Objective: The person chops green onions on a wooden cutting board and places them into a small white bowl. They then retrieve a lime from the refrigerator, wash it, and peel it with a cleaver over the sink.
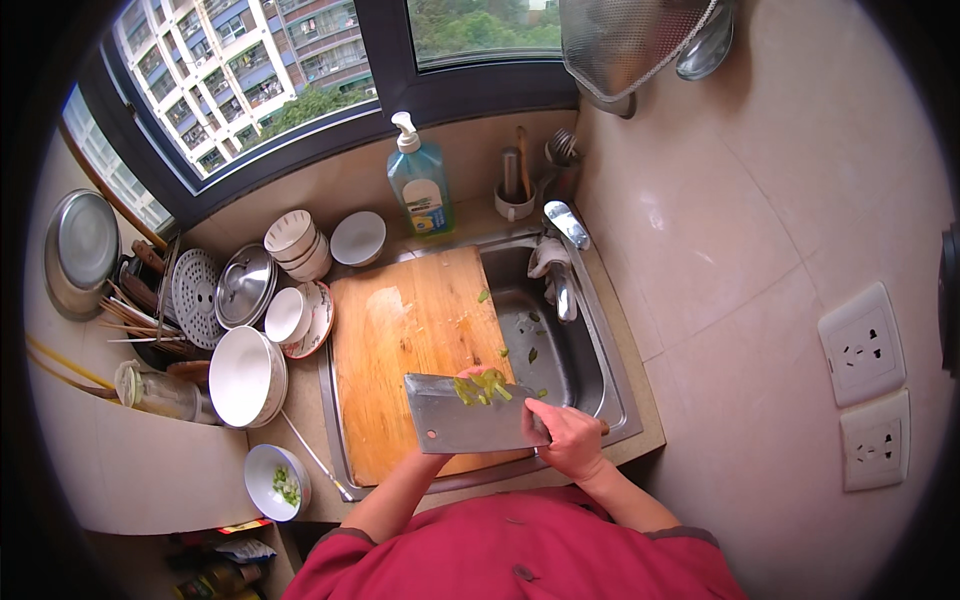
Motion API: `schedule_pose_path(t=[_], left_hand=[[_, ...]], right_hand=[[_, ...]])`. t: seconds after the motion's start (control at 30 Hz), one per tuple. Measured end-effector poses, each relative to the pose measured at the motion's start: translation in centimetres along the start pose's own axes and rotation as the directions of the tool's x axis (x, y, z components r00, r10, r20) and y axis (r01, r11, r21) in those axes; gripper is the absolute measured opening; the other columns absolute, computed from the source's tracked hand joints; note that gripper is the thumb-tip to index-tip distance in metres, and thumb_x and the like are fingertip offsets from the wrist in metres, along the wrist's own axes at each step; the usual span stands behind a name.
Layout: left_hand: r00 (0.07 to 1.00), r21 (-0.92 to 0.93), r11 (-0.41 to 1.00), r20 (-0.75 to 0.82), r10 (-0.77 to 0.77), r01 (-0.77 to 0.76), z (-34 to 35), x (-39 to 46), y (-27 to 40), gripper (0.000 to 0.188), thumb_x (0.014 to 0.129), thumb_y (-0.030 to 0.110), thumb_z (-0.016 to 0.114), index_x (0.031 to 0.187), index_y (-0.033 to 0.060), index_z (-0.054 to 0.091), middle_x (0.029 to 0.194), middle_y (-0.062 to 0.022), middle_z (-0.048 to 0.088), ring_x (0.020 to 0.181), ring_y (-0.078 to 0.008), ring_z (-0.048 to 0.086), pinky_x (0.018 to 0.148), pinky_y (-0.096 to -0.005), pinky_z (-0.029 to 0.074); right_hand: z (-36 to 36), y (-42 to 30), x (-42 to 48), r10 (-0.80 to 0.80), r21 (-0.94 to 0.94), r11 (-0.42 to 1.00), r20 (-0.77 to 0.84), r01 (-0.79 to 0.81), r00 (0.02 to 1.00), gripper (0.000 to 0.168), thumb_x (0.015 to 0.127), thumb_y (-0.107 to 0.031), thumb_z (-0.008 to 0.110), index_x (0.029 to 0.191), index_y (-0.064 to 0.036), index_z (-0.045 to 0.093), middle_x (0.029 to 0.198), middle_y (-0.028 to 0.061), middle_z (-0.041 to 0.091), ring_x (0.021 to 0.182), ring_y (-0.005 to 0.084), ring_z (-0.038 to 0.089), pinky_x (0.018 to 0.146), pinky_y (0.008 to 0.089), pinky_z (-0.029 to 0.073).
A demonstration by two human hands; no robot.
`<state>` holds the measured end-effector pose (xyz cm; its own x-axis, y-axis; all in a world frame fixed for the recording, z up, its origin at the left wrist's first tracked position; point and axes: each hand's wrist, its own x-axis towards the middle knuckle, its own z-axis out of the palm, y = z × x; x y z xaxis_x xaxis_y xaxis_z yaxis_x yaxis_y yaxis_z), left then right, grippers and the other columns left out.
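My right hand (574, 439) grips the handle of a Chinese cleaver (469, 424), whose broad blade is above the near right part of a wooden cutting board (412, 322). Chopped green vegetable pieces (482, 386) lie along the blade's far edge. Most of my left hand (474, 370) is hidden under the blade; only a little of it shows beyond the far edge, beside the pieces, and its grip cannot be made out. The board lies across the left part of a steel sink (536, 330). Green scraps cling to the board's right edge and the basin.
At the lower left stands a bowl (276, 482) holding chopped greens. Stacked white bowls (247, 375), a pot lid (245, 285) and a steamer plate (196, 298) crowd the left. A soap bottle (420, 187) stands behind the board, a faucet (564, 285) at the sink's right.
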<state>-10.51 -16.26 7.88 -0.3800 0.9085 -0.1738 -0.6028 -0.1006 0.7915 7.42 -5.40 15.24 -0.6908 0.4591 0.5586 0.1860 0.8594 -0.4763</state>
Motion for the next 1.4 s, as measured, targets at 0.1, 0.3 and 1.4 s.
schedule_pose_path(t=[0.1, 0.3, 1.4], left_hand=[[0.995, -0.097, 0.994, 0.088, -0.038, 0.047, 0.4, -0.1, 0.2, 0.042, 0.093, 0.033, 0.048, 0.125, 0.0064, 0.047, 0.114, -0.0061, 0.057, 0.104, -0.0156, 0.055, 0.089, -0.0307, 0.045], [0.998, 0.064, 0.996, 0.008, 0.056, -0.056, 1.0, -0.7, -0.6, 0.040, 0.092, 0.030, 0.051, 0.124, 0.0067, 0.047, 0.113, -0.0037, 0.056, 0.102, -0.0131, 0.054, 0.087, -0.0290, 0.045], [0.954, 0.298, 0.952, -0.259, 0.153, -0.071, 1.1, -1.6, -3.6, 0.019, 0.085, 0.011, 0.065, 0.100, 0.0008, 0.061, 0.098, -0.0034, 0.062, 0.092, -0.0108, 0.056, 0.081, -0.0254, 0.047]], right_hand=[[0.6, -0.3, 0.2, -0.026, -0.020, 0.999, -0.042, 0.026, 0.999, 0.026, 0.068, -0.004, 0.068, 0.093, -0.010, 0.064, 0.054, 0.0011, 0.050, 0.047, 0.0177, 0.054, 0.044, 0.0295, 0.043], [0.7, 0.0, -0.2, -0.061, -0.078, 0.995, -0.014, 0.059, 0.998, 0.028, 0.066, -0.002, 0.066, 0.093, -0.010, 0.063, 0.054, 0.0006, 0.051, 0.047, 0.0184, 0.054, 0.044, 0.0298, 0.043], [-0.1, -0.5, -0.1, 0.095, 0.080, 0.993, -0.080, -0.089, 0.992, 0.030, 0.067, 0.002, 0.065, 0.095, -0.010, 0.063, 0.060, 0.0019, 0.058, 0.049, 0.0163, 0.057, 0.045, 0.0263, 0.044]])
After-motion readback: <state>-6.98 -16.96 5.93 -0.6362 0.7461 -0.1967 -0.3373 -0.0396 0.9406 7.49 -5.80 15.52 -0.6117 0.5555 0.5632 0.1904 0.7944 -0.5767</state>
